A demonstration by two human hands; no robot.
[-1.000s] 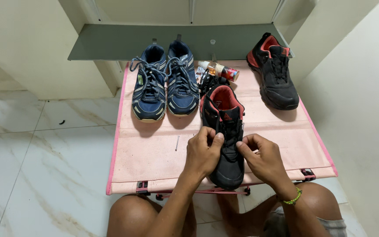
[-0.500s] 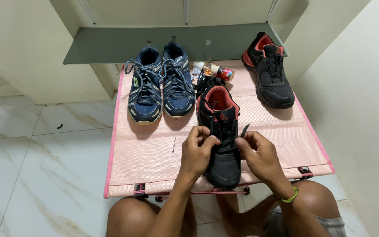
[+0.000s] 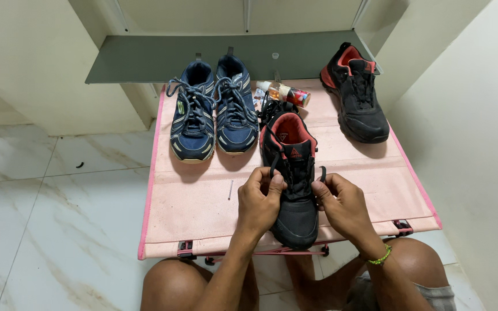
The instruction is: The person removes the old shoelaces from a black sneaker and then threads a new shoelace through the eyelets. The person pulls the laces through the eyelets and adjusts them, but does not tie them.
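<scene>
Both hands are working at a black shoe (image 3: 293,184) with a red lining, which is sitting toe-toward-the-person near the front edge of a pink table (image 3: 203,201). The left hand (image 3: 260,198) is curling closed against the shoe's left side, pinching a black lace (image 3: 273,164) — the right hand (image 3: 341,201) is pinching the other lace end (image 3: 322,173) on the right side. Farther back, a pair of blue shoes (image 3: 211,112) is lying side by side, well apart from the matching black shoe (image 3: 357,98) at the far right corner. A small bottle (image 3: 286,92) is lying between them — just behind the held shoe.
</scene>
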